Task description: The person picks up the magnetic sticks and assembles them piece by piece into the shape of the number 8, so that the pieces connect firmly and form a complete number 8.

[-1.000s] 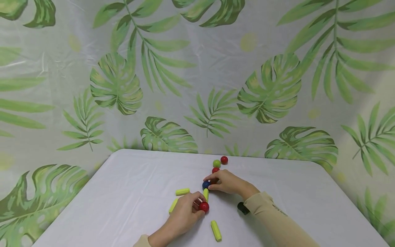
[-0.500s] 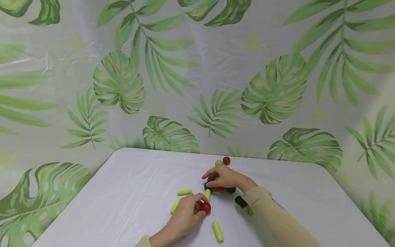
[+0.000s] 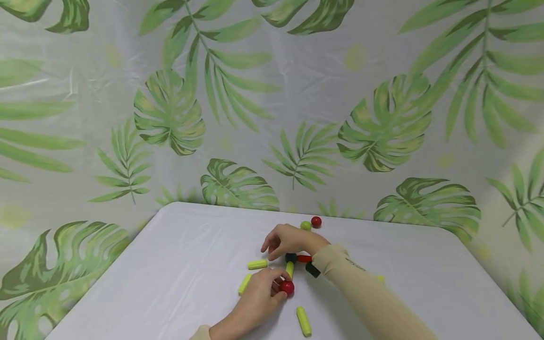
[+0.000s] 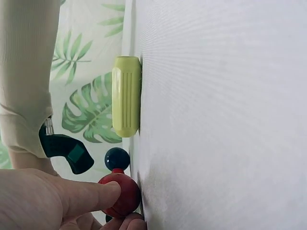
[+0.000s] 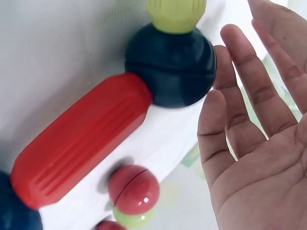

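My left hand point(image 3: 263, 293) pinches a red ball point(image 3: 287, 287) between thumb and fingers, low at the table. From that ball a yellow-green rod point(image 3: 290, 270) runs away to a dark blue ball point(image 3: 291, 258). A red rod point(image 3: 304, 259) joins the blue ball on its right. In the right wrist view this red rod point(image 5: 81, 141) ends at a second dark blue ball point(image 5: 17, 206). Just beyond the first blue ball point(image 5: 172, 67) hovers my right hand point(image 3: 289, 240), its fingers loosely bent and holding nothing.
Loose yellow-green rods lie left of the left hand, one farther back point(image 3: 258, 264) and one nearer point(image 3: 244, 284). Another rod point(image 3: 303, 321) lies in front. A green ball point(image 3: 306, 225) and a red ball point(image 3: 316, 221) sit near the back edge of the white table point(image 3: 204, 245).
My right hand has let go of the blue ball and moved left, uncovering the red rod. My left hand stays at the red ball. The head view has shifted slightly.
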Demonstrator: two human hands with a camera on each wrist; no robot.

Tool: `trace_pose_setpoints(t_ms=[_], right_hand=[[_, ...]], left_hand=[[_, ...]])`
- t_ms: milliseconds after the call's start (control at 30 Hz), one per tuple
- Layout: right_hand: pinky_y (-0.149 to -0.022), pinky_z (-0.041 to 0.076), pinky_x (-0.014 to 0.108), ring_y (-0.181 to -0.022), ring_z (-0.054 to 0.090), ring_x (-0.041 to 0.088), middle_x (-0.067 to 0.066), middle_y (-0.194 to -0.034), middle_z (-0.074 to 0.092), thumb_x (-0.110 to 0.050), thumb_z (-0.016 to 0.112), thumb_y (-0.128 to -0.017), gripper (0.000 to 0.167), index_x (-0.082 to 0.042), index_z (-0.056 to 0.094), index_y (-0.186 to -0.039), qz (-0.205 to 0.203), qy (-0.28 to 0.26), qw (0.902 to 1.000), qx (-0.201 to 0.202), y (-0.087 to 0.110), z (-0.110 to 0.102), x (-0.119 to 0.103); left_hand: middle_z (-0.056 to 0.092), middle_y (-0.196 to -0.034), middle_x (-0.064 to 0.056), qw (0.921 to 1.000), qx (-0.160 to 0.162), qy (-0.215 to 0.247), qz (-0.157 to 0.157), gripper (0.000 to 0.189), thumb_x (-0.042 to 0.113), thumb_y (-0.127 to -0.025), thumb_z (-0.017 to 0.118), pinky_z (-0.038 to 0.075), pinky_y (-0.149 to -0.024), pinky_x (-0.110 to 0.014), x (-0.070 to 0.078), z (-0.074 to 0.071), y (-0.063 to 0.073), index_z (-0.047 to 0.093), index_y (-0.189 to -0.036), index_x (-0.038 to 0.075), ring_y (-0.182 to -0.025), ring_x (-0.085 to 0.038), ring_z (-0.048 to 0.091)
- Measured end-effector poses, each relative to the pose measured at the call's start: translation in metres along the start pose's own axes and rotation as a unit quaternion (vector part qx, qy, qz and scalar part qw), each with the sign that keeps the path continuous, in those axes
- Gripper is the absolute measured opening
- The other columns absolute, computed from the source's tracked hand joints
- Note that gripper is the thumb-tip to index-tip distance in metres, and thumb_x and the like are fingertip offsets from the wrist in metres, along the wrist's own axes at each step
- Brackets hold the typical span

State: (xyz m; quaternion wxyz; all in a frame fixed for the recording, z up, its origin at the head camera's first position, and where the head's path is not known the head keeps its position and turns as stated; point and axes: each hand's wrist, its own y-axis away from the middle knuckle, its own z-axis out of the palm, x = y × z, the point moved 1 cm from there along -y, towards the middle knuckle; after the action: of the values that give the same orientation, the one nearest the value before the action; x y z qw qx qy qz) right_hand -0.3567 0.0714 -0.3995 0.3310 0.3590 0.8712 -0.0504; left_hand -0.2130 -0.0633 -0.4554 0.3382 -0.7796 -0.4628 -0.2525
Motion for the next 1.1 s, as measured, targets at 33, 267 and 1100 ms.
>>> trace_pose_setpoints(t_ms=[33, 267, 1100], right_hand=[[-0.075, 0.052, 0.019, -0.079, 0.064, 0.005, -0.003, -0.087, 0.076, -0.009, 0.085, -0.092, 0.017, -0.009, 0.083, -0.109, -0.001, 0.001, 1.0000, -0.003, -0.002, 0.001, -0.001], [-0.072, 0.050, 0.020, -0.076, 0.062, 0.006, -0.005, -0.084, 0.075, -0.009, 0.088, -0.089, 0.017, -0.012, 0.083, -0.106, 0.004, 0.020, 0.9997, -0.013, -0.008, 0.009, -0.006], [-0.073, 0.052, 0.018, -0.075, 0.064, 0.002, -0.003, -0.084, 0.077, -0.008, 0.085, -0.091, 0.005, -0.010, 0.080, -0.089, 0.001, 0.051, 0.9986, -0.011, -0.012, 0.016, -0.009]], left_hand=[[0.072, -0.098, 0.000, 1.0000, -0.001, 0.002, 0.000, 0.028, -0.004, -0.088, 0.081, 0.055, -0.073, -0.018, 0.000, 0.000, 0.000, 0.072, -0.107, 0.014, -0.081, 0.001, 0.062], [0.071, -0.100, -0.001, 0.9998, -0.007, 0.016, -0.005, 0.028, -0.004, -0.088, 0.081, 0.056, -0.073, -0.019, 0.001, -0.001, 0.000, 0.072, -0.107, 0.014, -0.082, 0.001, 0.062], [0.070, -0.097, -0.002, 0.9994, -0.013, 0.029, -0.015, 0.026, -0.005, -0.088, 0.080, 0.056, -0.073, -0.019, 0.002, -0.003, 0.000, 0.073, -0.107, 0.012, -0.081, 0.000, 0.062]])
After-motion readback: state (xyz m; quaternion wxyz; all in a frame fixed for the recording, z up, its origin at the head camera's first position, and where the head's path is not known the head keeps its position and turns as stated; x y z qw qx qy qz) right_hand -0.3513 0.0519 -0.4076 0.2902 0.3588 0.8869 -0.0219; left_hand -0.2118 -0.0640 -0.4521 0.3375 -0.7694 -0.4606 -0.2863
